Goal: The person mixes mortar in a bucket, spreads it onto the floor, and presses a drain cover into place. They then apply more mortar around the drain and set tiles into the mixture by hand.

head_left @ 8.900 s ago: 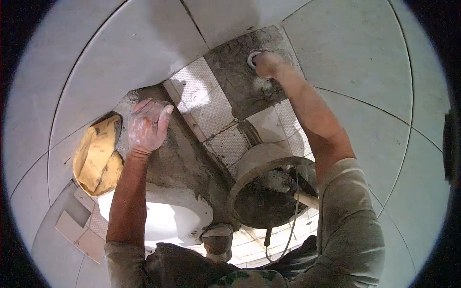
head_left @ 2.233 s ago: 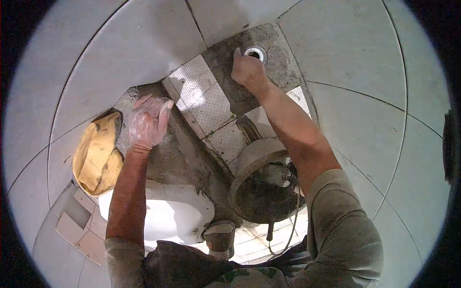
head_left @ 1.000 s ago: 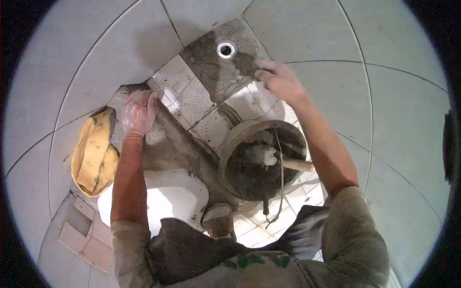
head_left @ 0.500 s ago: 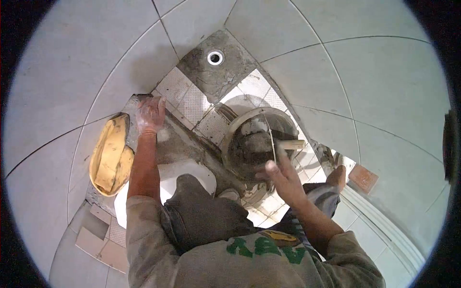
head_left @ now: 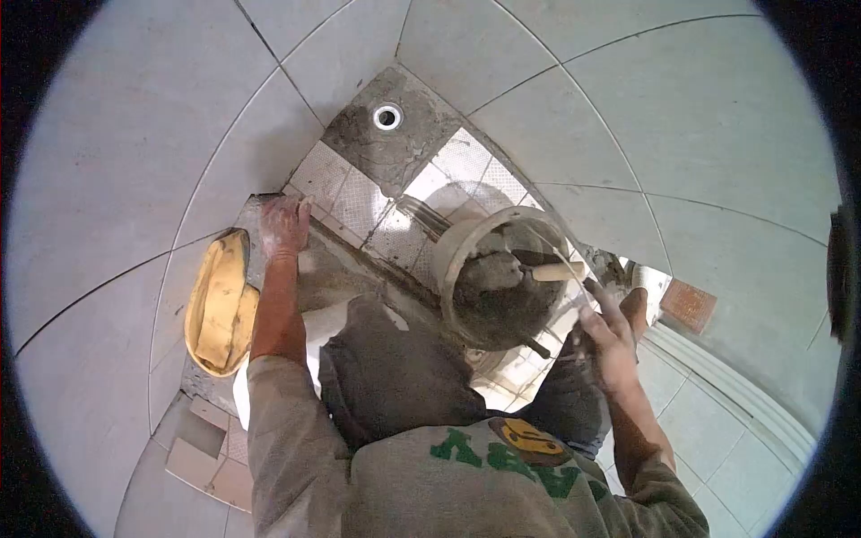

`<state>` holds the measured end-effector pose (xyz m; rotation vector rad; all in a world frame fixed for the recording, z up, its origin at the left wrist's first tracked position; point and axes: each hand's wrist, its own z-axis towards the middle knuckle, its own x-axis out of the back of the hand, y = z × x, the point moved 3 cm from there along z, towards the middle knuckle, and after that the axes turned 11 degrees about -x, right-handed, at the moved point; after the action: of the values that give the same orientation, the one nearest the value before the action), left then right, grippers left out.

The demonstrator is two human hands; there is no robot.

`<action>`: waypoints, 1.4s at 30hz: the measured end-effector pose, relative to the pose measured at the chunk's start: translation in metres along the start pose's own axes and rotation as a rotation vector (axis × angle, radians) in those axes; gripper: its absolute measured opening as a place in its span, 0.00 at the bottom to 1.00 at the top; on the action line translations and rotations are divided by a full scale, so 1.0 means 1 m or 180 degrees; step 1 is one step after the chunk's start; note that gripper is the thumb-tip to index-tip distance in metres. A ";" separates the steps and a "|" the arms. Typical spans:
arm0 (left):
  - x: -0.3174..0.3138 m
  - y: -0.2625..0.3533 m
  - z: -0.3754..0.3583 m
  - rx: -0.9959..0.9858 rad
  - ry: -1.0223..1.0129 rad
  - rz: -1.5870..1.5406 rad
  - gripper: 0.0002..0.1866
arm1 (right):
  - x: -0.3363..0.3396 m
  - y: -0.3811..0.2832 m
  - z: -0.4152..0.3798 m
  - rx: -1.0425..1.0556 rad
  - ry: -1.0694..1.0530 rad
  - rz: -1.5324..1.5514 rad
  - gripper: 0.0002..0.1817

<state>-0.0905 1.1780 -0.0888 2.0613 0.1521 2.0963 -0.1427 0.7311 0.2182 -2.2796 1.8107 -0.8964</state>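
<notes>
My left hand (head_left: 285, 226) rests on the end of a low mortared ledge by the wall, fingers laid over its edge, holding nothing. To the right, a mortar-smeared bucket (head_left: 453, 260) leans on the tiled floor with grey mortar (head_left: 493, 291) inside. A tool with a pale wooden grip (head_left: 556, 271) sticks out of it; its other end is hidden in the bucket. My right hand (head_left: 612, 345) is at the bucket's right side, its fingers curled at the thin wire bail (head_left: 567, 260).
A yellow container (head_left: 215, 305) stands left of my left arm. Ahead, a round white drain (head_left: 387, 117) sits in bare mortar at the corner. Cut tile pieces (head_left: 211, 471) lie at lower left, and a reddish tile (head_left: 688, 307) at right. Tiled walls close in both sides.
My right hand has moved right from over the bucket. The bucket has shifted and tipped to the right, its bail swinging that way. My left hand stays on the ledge.
</notes>
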 end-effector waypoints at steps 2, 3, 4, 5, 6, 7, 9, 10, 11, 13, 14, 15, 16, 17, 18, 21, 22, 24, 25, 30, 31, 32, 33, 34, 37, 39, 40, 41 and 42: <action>-0.005 0.001 -0.003 -0.0034 0.0033 -0.0011 0.18 | 0.009 -0.007 -0.019 0.0129 0.0150 0.0003 0.38; -0.004 -0.001 -0.003 -0.0034 0.0093 -0.0019 0.17 | 0.014 -0.010 -0.026 0.0289 0.0290 -0.0021 0.37; -0.001 -0.001 -0.001 -0.0052 0.0117 -0.0010 0.17 | 0.022 -0.003 -0.025 0.0372 0.0428 0.0069 0.35; 0.001 0.000 -0.002 -0.0028 0.0024 0.0102 0.16 | 0.028 -0.002 -0.027 0.0391 0.0433 0.0076 0.35; 0.003 0.001 -0.005 0.0000 -0.0076 0.0205 0.16 | 0.036 -0.001 -0.031 0.0461 0.0548 0.0252 0.34; 0.005 0.001 -0.007 -0.0010 -0.0069 0.0191 0.16 | 0.042 0.000 -0.035 0.0523 0.0672 0.0429 0.34; 0.002 0.001 -0.002 0.0197 -0.0791 0.0053 0.17 | 0.045 -0.004 -0.050 0.0408 0.0834 0.0445 0.33; 0.002 0.002 -0.001 0.0117 -0.0776 0.0025 0.17 | 0.046 -0.005 -0.057 0.0456 0.0824 0.0383 0.32; -0.001 0.000 -0.004 0.0162 -0.0798 -0.0008 0.19 | 0.047 -0.006 -0.065 0.0495 0.0827 0.0313 0.32; -0.009 -0.008 -0.009 0.0155 -0.0783 -0.0097 0.20 | 0.046 -0.011 -0.074 0.0572 0.0940 0.0472 0.32; -0.017 -0.018 -0.009 -0.0063 -0.0948 -0.0162 0.22 | 0.051 -0.010 -0.073 0.0550 0.1185 0.0312 0.30; -0.016 -0.013 -0.006 -0.0207 -0.1027 -0.0195 0.23 | 0.057 -0.008 -0.072 0.0510 0.1422 0.0156 0.28; -0.009 -0.005 -0.002 -0.0351 -0.1105 -0.0233 0.24 | 0.063 -0.010 -0.071 0.0504 0.1485 0.0190 0.28; 0.000 -0.002 0.000 -0.0011 -0.1199 -0.0111 0.25 | 0.068 -0.010 -0.069 0.0445 0.1516 0.0120 0.28; 0.007 0.001 -0.002 0.0318 -0.1318 0.0022 0.26 | 0.071 -0.008 -0.067 0.0351 0.1539 0.0054 0.27; -0.003 -0.003 -0.009 0.0240 -0.0613 -0.0349 0.23 | 0.092 -0.006 -0.058 0.0321 0.1553 -0.0257 0.23; -0.006 -0.004 -0.006 0.0189 -0.0603 -0.0374 0.23 | 0.106 -0.001 -0.054 0.0040 0.1537 -0.0436 0.21; -0.014 -0.008 -0.005 0.0398 -0.1109 -0.0256 0.24 | 0.136 0.015 -0.042 -0.0324 0.1566 -0.0653 0.19; -0.019 -0.011 -0.007 0.0331 -0.1120 -0.0271 0.24 | 0.143 0.012 -0.042 -0.0316 0.1576 -0.0709 0.20; -0.019 -0.013 -0.009 -0.0458 -0.0756 0.0202 0.25 | 0.183 -0.002 -0.051 -0.0760 0.1296 -0.1499 0.24; -0.016 -0.011 -0.007 -0.0523 -0.0780 0.0175 0.25 | 0.196 0.004 -0.052 -0.0821 0.1328 -0.1470 0.24; -0.013 -0.011 -0.004 -0.0278 -0.0858 -0.0048 0.25 | 0.214 0.015 -0.051 -0.0955 0.1240 -0.1505 0.24; -0.017 -0.015 -0.006 -0.0175 -0.0912 -0.0166 0.25 | 0.229 0.025 -0.053 -0.1085 0.1147 -0.1537 0.24; -0.020 -0.019 -0.007 -0.0069 -0.0963 -0.0282 0.25 | 0.242 0.032 -0.057 -0.1197 0.1248 -0.1373 0.21; -0.023 -0.020 -0.009 -0.1000 -0.0567 0.0189 0.24 | 0.286 0.056 -0.062 -0.1152 0.1741 -0.1450 0.19; -0.016 -0.017 -0.004 -0.0546 -0.0617 0.0165 0.24 | 0.330 0.083 -0.051 -0.0757 0.1942 -0.1316 0.16; -0.047 -0.041 -0.016 -0.1294 0.0383 0.0443 0.23 | 0.350 0.089 -0.043 -0.0861 0.2101 -0.1520 0.14; -0.043 -0.040 -0.015 -0.1290 0.0414 0.0437 0.23 | 0.361 0.092 -0.032 -0.0840 0.2124 -0.1514 0.14; -0.038 -0.038 -0.011 -0.1012 -0.0301 0.0294 0.23 | 0.372 0.096 -0.020 -0.0820 0.2382 -0.1457 0.13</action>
<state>-0.0983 1.2079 -0.1346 1.9995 -0.2776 1.9190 -0.1900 0.3678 0.3369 -2.8343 1.7018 -1.9006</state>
